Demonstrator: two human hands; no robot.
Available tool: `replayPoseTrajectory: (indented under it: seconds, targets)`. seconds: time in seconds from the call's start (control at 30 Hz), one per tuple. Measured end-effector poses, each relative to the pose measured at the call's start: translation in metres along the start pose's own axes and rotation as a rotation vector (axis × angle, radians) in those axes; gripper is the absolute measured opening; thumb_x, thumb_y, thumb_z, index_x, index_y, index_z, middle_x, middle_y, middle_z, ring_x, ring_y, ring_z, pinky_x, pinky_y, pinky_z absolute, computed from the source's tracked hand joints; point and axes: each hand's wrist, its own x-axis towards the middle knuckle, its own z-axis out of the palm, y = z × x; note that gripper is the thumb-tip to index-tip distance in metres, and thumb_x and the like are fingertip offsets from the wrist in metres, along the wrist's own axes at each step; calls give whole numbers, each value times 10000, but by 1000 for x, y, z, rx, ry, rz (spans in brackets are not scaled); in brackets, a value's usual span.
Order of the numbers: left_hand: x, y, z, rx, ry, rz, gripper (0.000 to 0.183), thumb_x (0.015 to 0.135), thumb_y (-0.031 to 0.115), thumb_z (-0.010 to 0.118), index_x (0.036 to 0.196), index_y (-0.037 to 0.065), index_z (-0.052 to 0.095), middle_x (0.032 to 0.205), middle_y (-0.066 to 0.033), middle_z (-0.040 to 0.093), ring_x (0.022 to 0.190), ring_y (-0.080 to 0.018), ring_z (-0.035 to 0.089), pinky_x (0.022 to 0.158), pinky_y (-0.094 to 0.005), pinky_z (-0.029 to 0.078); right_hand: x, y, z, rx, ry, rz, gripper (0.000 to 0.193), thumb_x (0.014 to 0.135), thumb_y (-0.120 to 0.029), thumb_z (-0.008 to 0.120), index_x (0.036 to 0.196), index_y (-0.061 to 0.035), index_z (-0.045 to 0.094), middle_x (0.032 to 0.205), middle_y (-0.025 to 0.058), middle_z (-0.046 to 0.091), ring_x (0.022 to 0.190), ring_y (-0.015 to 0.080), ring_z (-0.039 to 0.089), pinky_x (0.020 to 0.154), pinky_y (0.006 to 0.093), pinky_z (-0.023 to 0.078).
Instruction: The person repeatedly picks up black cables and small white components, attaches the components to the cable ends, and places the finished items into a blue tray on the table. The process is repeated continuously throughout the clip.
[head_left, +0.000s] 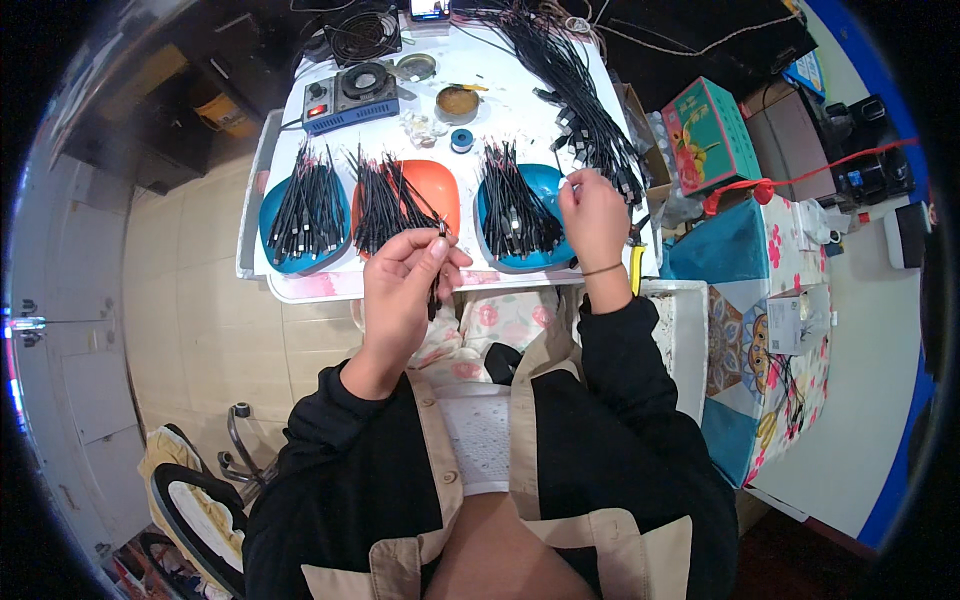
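Note:
My left hand [402,285], over the table's front edge, is closed on a short black cable [434,302]. A small metal end pokes up beside its thumb, and the cable's lower part hangs below the fingers. To the right, my right hand [596,222] is raised at the rim of the right blue tray [545,183], its fingertips pinched. A thin dark piece shows above them, too fine to make out. Bundles of short black cables with metal plugs lie in that tray, in the orange tray [435,178] and in the left blue tray [271,222].
Behind the trays stand a soldering station [350,97], a round tin [458,103] and a blue-rimmed spool [461,140]. A long heap of black cables [560,80] covers the back right. Yellow-handled pliers [636,268] lie at the right edge. A green box [712,135] stands beyond.

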Motion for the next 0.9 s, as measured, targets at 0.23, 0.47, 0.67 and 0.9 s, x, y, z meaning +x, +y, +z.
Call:
replayPoseTrajectory:
  seconds: [0.23, 0.47, 0.67, 0.9]
  targets:
    - [-5, 8, 20, -161, -13, 10, 165, 944, 87, 552, 1027, -47, 601, 1076, -157, 661, 973, -179, 646, 835, -303, 542, -50, -52, -47, 1294, -784, 217, 131, 874, -36, 619, 996, 11, 616, 899, 2, 627, 815, 50, 569, 727, 197, 453]
    - [-25, 15, 25, -145, -88, 28, 127, 922, 41, 573, 984, -57, 628, 1037, -157, 672, 921, -159, 650, 823, -279, 536, -65, -64, -47, 1306, -878, 192, 132, 865, 0, 610, 995, 27, 617, 914, 16, 631, 819, 66, 580, 744, 211, 472]
    - [-33, 15, 28, -5, -57, 145, 155, 919, 36, 575, 1022, -66, 628, 1002, -140, 679, 891, -131, 642, 814, -258, 522, -65, -68, -57, 1047, -698, 80, 154, 874, -22, 605, 1017, 35, 614, 863, 4, 613, 745, 41, 563, 647, 197, 476]
    - [-38, 16, 27, 92, -127, 128, 153, 929, 64, 570, 1008, -59, 614, 892, -93, 679, 791, -100, 634, 697, -223, 513, -56, -85, -70, 1132, -523, 10, 128, 866, -4, 621, 990, 26, 608, 876, 27, 634, 768, 58, 581, 702, 196, 476]
